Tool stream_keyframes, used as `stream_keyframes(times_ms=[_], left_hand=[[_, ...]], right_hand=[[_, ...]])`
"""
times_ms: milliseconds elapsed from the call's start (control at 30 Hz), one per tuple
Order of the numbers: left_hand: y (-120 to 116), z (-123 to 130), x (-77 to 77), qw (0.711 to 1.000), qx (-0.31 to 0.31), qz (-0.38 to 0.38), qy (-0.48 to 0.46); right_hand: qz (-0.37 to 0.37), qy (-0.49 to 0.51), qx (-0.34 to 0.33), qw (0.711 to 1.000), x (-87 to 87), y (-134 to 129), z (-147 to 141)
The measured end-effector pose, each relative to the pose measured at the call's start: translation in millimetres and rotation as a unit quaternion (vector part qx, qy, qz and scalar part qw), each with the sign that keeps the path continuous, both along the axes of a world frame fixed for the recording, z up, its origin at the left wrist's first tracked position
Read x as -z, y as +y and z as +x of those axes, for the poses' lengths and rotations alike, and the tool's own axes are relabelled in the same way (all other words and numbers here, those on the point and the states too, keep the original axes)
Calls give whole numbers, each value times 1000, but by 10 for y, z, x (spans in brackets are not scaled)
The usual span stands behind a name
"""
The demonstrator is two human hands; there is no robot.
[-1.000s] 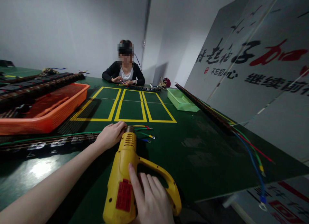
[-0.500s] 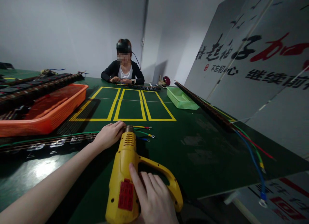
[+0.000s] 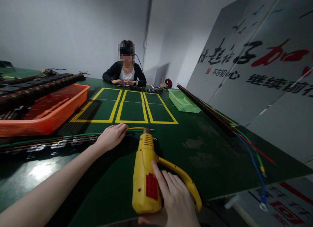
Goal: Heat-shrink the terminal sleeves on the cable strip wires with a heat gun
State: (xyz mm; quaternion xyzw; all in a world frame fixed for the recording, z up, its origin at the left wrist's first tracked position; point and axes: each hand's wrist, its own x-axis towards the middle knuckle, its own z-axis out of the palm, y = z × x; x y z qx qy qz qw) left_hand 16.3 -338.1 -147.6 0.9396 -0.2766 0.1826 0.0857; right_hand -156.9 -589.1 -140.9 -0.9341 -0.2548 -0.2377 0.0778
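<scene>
My right hand (image 3: 174,196) is wrapped round the handle of a yellow heat gun (image 3: 146,175), index finger along its body. The gun's metal nozzle (image 3: 146,131) points away from me, at the wires. My left hand (image 3: 111,135) is closed on the wires at the right end of a long dark strip assembly (image 3: 61,144) lying on the table. Past the fingers a yellow wire (image 3: 137,128) and a blue wire (image 3: 133,136) stick out to the right. Ring terminals show beside the nozzle, which partly hides the wires.
An orange basket (image 3: 58,121) at the left carries more long strips (image 3: 36,87). A green basket (image 3: 183,105) and another strip (image 3: 207,109) with loose wires (image 3: 256,168) lie at the right. Across the green table (image 3: 195,175), marked with yellow tape, sits a person (image 3: 124,70).
The heat gun in my right hand has moved right, its nozzle passing from beside my left fingers to near the wire ends. My left hand stays in almost the same place.
</scene>
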Motion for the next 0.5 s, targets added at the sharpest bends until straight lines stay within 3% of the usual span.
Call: stream_keyframes(times_ms=[267,500], left_hand=[[-14,5,-16,1000,12,-22,9],[-14,14,-7,999,12,-27,15]], right_hand=[[3,12,6,1000,27,69,-21],[9,-21,-30,999,90,386,-5]])
